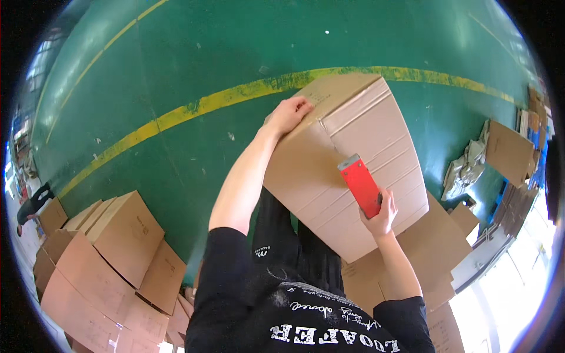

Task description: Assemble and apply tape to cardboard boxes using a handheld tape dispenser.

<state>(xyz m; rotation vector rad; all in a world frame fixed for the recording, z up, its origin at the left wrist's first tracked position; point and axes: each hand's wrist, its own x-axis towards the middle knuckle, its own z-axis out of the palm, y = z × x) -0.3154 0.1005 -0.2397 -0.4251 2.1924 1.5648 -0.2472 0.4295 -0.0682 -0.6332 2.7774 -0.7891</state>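
Observation:
A large brown cardboard box [365, 126] is tilted up in front of me, against my dark trousers. My left hand [288, 113] presses on the box's far upper corner with the fingers curled over the edge. My right hand [381, 215] is shut on a flat red hand tool [360, 185] with a grey tip. The tool lies against the box's side panel near a seam.
The floor is green with a curved yellow line [235, 94]. Several closed cardboard boxes [112, 247] are stacked at the lower left. Flattened cardboard [438, 241] lies at the lower right, with crumpled wrap [468, 167] and more cardboard [509, 150] beyond. Another person [32, 203] stands far left.

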